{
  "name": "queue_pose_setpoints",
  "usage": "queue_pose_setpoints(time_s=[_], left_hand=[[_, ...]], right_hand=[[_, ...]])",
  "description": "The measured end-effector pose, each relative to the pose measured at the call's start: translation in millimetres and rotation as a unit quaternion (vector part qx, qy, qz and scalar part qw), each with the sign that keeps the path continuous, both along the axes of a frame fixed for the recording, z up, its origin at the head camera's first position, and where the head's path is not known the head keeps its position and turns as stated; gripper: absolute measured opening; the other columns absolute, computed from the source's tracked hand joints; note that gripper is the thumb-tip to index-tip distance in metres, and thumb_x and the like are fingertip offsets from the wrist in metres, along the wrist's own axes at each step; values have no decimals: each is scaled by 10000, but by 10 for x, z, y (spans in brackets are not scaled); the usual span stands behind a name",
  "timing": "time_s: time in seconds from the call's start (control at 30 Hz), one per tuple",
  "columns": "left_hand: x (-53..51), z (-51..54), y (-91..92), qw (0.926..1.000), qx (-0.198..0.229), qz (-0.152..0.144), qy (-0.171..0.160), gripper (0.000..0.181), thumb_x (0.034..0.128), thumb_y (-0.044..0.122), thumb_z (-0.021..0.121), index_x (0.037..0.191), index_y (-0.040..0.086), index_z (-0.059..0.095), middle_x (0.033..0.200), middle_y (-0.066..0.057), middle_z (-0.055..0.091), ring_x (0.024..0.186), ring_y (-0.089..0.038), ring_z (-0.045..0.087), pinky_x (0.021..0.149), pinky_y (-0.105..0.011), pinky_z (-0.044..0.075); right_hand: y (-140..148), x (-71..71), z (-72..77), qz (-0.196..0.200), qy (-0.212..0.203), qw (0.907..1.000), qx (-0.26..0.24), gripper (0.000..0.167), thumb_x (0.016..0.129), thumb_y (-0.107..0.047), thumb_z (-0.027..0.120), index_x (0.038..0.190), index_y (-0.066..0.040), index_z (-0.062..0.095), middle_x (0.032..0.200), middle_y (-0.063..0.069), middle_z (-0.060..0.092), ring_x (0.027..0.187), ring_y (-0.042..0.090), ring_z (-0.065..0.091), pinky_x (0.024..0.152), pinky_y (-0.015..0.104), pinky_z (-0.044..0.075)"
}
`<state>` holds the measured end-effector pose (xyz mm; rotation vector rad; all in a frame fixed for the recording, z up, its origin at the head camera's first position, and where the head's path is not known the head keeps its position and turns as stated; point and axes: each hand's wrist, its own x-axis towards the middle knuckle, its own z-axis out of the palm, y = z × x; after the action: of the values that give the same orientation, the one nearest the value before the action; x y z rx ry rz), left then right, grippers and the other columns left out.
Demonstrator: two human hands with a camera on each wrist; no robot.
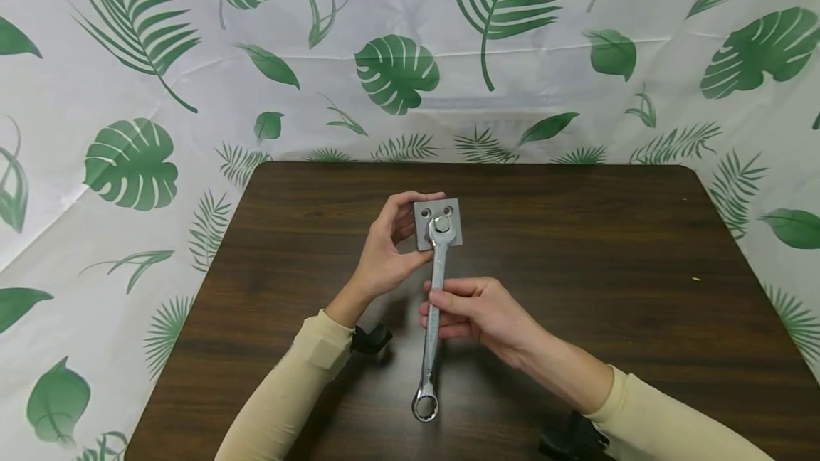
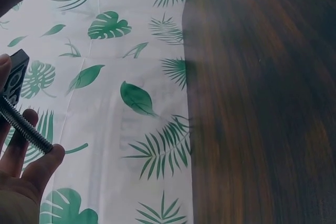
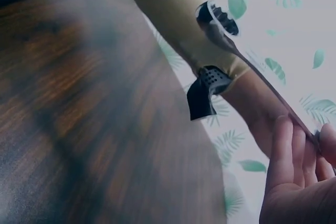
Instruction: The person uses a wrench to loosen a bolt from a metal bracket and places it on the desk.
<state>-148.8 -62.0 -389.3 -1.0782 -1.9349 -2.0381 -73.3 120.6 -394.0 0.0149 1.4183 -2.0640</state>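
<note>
My left hand (image 1: 384,255) grips a square grey metal plate (image 1: 421,226) by its edges, above the table. A bolt passes through the plate; its head (image 1: 442,224) faces up. In the left wrist view the bolt's threaded shank (image 2: 29,129) sticks out beyond the plate, and a fingertip of the left hand touches its end. Between thumb and fingers my right hand (image 1: 477,311) pinches the shaft of a long silver wrench (image 1: 438,269). The wrench's upper end sits at the bolt head. Its ring end (image 3: 218,22) hangs free on the near side.
Below the hands lies a dark wooden table (image 1: 608,247) with rounded far corners. A white cloth with green leaves (image 1: 307,105) hangs behind and beside it. Black camera mounts (image 1: 371,339) are on both wrists.
</note>
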Motion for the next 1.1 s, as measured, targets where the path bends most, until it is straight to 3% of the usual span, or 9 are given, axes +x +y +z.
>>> queue_pose_setpoints(time_s=[0.2, 0.4, 0.57, 0.7, 0.8, 0.9, 1.0, 1.1], left_hand=[[-13, -2, 0, 9999, -1, 78, 69, 657, 736, -212, 727, 1297, -80, 411, 1376, -230, 536, 1176, -317, 582, 905, -434, 513], [-22, 9, -8, 9999, 52, 91, 109, 677, 724, -217, 739, 1300, -83, 409, 1375, -230, 537, 1154, -327, 588, 886, -423, 521], [-27, 16, -21, 9999, 72, 129, 83, 699, 715, -216, 752, 1311, -82, 412, 1374, -223, 540, 1143, -321, 592, 872, -421, 525], [-25, 22, -33, 9998, 17, 182, 91, 707, 712, -213, 757, 1315, -78, 414, 1371, -225, 541, 1133, -308, 598, 865, -415, 529], [-23, 27, -40, 9997, -10, 203, 103, 706, 713, -207, 760, 1315, -83, 413, 1368, -233, 539, 1131, -302, 598, 868, -407, 529], [-19, 27, -43, 9997, -22, 210, 83, 703, 713, -202, 763, 1312, -87, 414, 1366, -234, 541, 1122, -302, 598, 865, -404, 529], [-24, 2, -48, 9997, -41, 220, 61, 705, 712, -197, 768, 1311, -76, 418, 1369, -210, 548, 1110, -305, 600, 858, -412, 531], [-71, -94, -52, 9998, -30, 210, 41, 735, 708, -177, 784, 1333, -4, 436, 1382, -133, 561, 1110, -293, 601, 855, -409, 535]], right_hand=[[20, -16, -19, -130, -129, 9996, 200, 213, 917, -208, 714, 1040, -36, 729, 980, 133, 730, 925, 259, 712, 794, 396, 569], [70, -43, -77, -512, 35, 9965, 653, 268, 910, -239, 723, 1041, -5, 718, 931, 133, 719, 822, 218, 697, 763, 401, 575], [166, -118, -112, -895, 491, 9868, 1254, 274, 915, -256, 718, 1008, 2, 725, 832, 80, 709, 710, 170, 658, 665, 320, 556], [263, -186, -99, -1010, 854, 9736, 1859, 312, 904, -305, 726, 983, -3, 732, 777, 58, 689, 662, 165, 612, 600, 276, 505], [332, -241, -76, -994, 1185, 9586, 2390, 357, 889, -345, 737, 975, 2, 735, 770, 71, 688, 668, 190, 604, 598, 284, 505], [407, -300, -60, -893, 1667, 9350, 3000, 388, 880, -394, 735, 942, -11, 746, 773, 96, 700, 664, 207, 613, 580, 305, 519], [492, -368, -42, -812, 2234, 9023, 3598, 387, 871, -442, 730, 878, -56, 757, 749, 99, 696, 641, 229, 601, 541, 316, 503], [585, -449, 5, -740, 2806, 8637, 4121, 368, 857, -477, 730, 836, -111, 758, 702, 60, 673, 624, 237, 561, 514, 311, 457]])
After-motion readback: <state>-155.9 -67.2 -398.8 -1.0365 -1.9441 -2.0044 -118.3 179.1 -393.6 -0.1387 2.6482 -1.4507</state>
